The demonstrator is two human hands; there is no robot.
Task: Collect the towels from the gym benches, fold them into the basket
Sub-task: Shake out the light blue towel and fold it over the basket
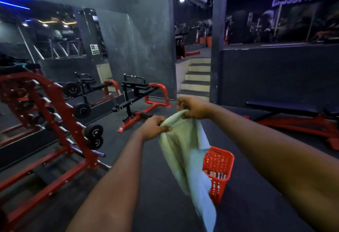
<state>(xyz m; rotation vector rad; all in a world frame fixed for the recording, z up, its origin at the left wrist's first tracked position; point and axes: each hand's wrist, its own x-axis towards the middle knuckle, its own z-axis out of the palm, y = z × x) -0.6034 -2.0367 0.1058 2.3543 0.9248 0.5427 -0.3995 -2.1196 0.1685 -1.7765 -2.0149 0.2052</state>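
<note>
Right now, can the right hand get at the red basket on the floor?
Probably not yet: the right hand pinches the towel with the left hand, and the basket sits low behind the hanging cloth.

The left hand [155,128] and the right hand [192,108] pinch the top edge of a pale green towel [185,158], which hangs in front of a red basket [219,173] (a striped cloth [215,174] lies inside) on the dark floor [165,204].
</note>
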